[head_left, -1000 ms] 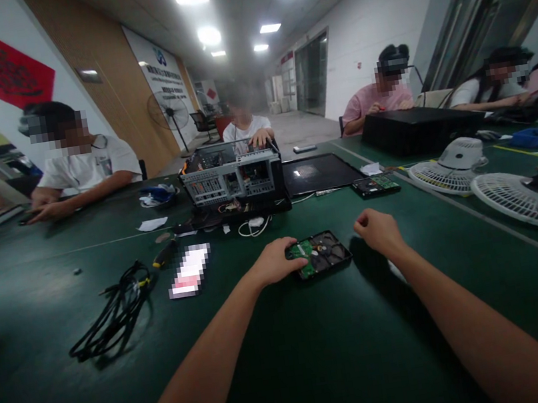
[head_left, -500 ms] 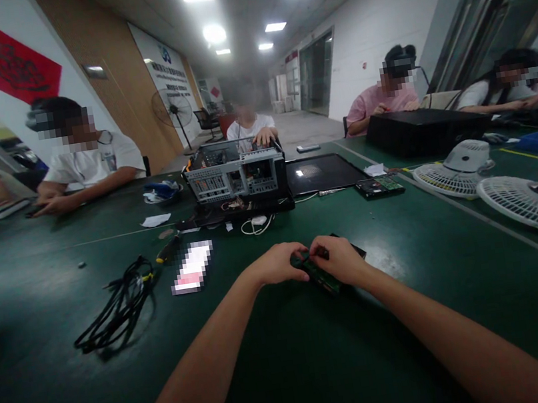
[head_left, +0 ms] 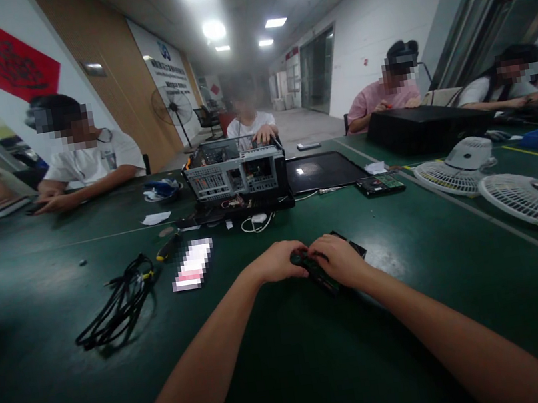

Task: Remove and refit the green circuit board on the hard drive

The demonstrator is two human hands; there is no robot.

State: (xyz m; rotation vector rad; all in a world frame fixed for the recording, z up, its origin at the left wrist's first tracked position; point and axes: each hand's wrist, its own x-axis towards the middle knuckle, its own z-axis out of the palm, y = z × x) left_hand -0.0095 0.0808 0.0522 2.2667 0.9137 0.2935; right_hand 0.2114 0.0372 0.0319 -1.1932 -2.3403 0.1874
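A small dark green circuit board (head_left: 322,278) lies in front of me, tilted across the table and partly covered by my hands. My left hand (head_left: 277,262) is closed round its far left end, thumb on the near side. From the right, my right hand (head_left: 341,261) reaches over the board with its fingers bent down onto it near the left fingertips. What the right fingertips pinch, if anything, is hidden. Behind the right hand a flat black part (head_left: 355,247) sticks out; I cannot tell whether it is joined to the board.
An opened computer case (head_left: 238,178) stands ahead, a person's hand (head_left: 265,134) on its top edge. Left lie coiled black cables (head_left: 117,305), a screwdriver (head_left: 167,249) and a phone (head_left: 193,264). A hard drive (head_left: 380,185) and white fan parts (head_left: 459,168) are right. Several people sit around.
The fingers of my right hand have come down lower and flatter over the board. My left hand keeps its hold at the board's end. The view has shifted very slightly.
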